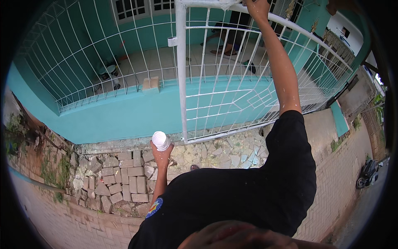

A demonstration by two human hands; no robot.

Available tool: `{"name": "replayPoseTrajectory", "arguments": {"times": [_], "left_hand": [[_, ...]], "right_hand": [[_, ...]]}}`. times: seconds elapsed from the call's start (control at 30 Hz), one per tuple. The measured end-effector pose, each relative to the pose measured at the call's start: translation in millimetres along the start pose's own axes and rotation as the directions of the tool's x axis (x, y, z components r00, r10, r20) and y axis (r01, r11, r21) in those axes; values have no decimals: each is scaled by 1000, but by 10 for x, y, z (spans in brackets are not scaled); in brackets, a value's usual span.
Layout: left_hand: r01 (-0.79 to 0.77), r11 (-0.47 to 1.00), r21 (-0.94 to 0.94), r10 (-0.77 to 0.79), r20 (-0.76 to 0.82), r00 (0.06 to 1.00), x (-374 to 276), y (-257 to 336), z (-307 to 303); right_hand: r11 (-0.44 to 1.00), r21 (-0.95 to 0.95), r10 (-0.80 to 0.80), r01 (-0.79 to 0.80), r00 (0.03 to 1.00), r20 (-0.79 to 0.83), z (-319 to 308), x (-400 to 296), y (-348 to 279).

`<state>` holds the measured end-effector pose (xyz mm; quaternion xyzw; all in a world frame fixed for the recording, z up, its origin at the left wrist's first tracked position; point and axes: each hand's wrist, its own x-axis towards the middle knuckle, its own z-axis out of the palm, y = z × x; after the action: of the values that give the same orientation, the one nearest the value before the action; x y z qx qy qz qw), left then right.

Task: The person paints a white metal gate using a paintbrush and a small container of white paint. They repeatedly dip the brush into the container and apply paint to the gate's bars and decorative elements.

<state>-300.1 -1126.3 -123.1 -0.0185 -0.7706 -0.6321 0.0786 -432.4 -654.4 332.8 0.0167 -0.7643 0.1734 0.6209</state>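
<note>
My left hand [162, 154] is wrapped around a white plastic cup [160, 140] with ridged walls, low in front of the turquoise wall [130, 119]. White paint shows at its mouth. High at the picture's top edge, my right hand [257, 10] is raised to the curved top rail [208, 4] of a white metal gate [182, 74]. Its fingers close on what looks like a paintbrush; a ragged white end [229, 3] touches the rail, and the rest is cut off or hidden. White specks dot my right forearm.
Behind the bars, a person [231, 42] crouches on the tiled porch floor [168, 59]. Buckets [108, 71] stand there. A block [151, 84] rests on the wall's ledge. Loose pavers [124, 179] and broken stone [220, 154] cover the ground. A motorbike [367, 174] stands far right.
</note>
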Motion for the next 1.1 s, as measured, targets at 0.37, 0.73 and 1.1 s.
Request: {"name": "replayPoseTrajectory", "arguments": {"times": [0.37, 0.73, 1.1], "left_hand": [[-18, 998, -66, 25, 99, 995, 895, 35, 591], [35, 990, -136, 6, 293, 956, 1290, -184, 674], [35, 994, -107, 3, 338, 941, 2087, -621, -189]], "right_hand": [[821, -127, -476, 557, 790, 387, 482, 176, -1043], [959, 94, 252, -266, 958, 140, -402, -46, 239], [870, -264, -298, 416, 872, 389, 479, -6, -1460]]}}
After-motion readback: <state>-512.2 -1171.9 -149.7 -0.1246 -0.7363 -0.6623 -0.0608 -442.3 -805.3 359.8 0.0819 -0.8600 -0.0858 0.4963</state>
